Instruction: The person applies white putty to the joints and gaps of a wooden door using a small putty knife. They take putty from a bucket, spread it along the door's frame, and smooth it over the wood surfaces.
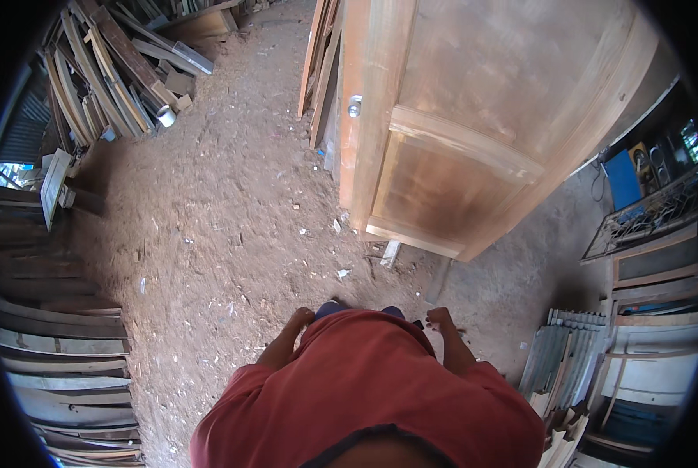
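My left hand point(300, 318) hangs low beside my left thigh, nearest to my dark trousers. Its fingers are mostly hidden from above, and nothing can be seen in it. On the other side, my right hand point(439, 318) is held low with its fingers curled closed. Small dark bits show beside it, too unclear to name. In front of me stands a large unpainted wooden door point(473, 179), tilted in the view, with raised panels and a round metal knob point(354, 107) on its left edge. Neither hand touches the door.
Boards lean in a pile point(107, 70) at the far left beside a white cup point(166, 116). Stacked planks point(68, 382) line the near left. Corrugated sheets point(563, 355) and a metal grille point(645, 222) stand right. Wood blocks point(392, 253) lie under the door on the dirt floor point(208, 234).
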Action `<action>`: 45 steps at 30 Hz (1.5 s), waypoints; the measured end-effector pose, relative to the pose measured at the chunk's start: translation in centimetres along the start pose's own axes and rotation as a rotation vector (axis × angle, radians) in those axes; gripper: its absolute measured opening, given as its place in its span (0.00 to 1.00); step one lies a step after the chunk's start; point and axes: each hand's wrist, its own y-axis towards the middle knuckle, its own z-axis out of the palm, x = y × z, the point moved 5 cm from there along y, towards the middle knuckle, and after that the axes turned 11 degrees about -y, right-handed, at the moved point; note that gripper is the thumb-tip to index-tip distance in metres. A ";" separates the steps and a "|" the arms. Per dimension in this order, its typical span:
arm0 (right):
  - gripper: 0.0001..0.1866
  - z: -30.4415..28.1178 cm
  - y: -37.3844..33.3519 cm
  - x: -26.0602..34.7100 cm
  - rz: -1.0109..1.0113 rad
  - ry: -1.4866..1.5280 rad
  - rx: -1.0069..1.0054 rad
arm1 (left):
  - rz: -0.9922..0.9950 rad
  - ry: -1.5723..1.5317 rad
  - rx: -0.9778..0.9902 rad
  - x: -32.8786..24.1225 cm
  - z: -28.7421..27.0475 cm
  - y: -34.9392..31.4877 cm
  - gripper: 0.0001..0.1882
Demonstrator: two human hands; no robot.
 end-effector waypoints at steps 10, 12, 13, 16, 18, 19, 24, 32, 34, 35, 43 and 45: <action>0.09 -13.2 6.8 14.0 -0.187 -0.266 -0.117 | 0.003 -0.296 -0.228 10.9 -10.1 -1.1 0.17; 0.12 -14.7 7.0 14.0 -0.190 -0.162 -0.037 | -0.135 -0.218 -0.210 10.9 -10.3 -1.1 0.14; 0.17 -15.5 7.7 13.4 -0.067 0.125 0.063 | -0.008 -0.120 -0.181 11.3 -10.8 -0.9 0.14; 0.16 -20.6 10.2 4.8 0.348 0.697 -0.146 | 0.313 0.138 -0.100 8.6 -11.6 1.4 0.12; 0.24 -30.0 13.0 5.1 0.512 0.788 -0.413 | 0.041 -0.083 -0.143 11.8 -14.0 -0.6 0.10; 0.38 -32.4 6.7 -10.3 0.811 0.555 -0.912 | 0.377 -0.023 -0.068 2.9 -11.4 6.4 0.11; 0.56 -66.9 10.4 -1.5 0.649 0.747 -1.157 | -0.174 -0.405 -0.311 12.4 -21.0 -0.3 0.15; 0.63 -78.3 10.7 2.4 1.037 0.478 -1.561 | -0.339 -0.564 -0.327 12.5 -29.5 4.1 0.12; 0.62 -78.2 11.6 4.2 0.993 0.364 -1.535 | -0.263 -0.445 -0.254 11.3 -30.9 5.9 0.12; 0.62 -77.7 11.5 4.8 0.983 0.292 -1.511 | -0.209 -0.386 -0.213 10.4 -31.6 7.6 0.11; 0.51 -79.0 11.2 5.2 0.952 0.256 -1.492 | 0.088 -0.104 -0.040 2.6 -40.2 20.4 0.10; 0.50 -78.2 10.6 3.9 0.999 0.250 -1.430 | 0.145 -0.043 -0.014 0.5 -42.4 23.6 0.10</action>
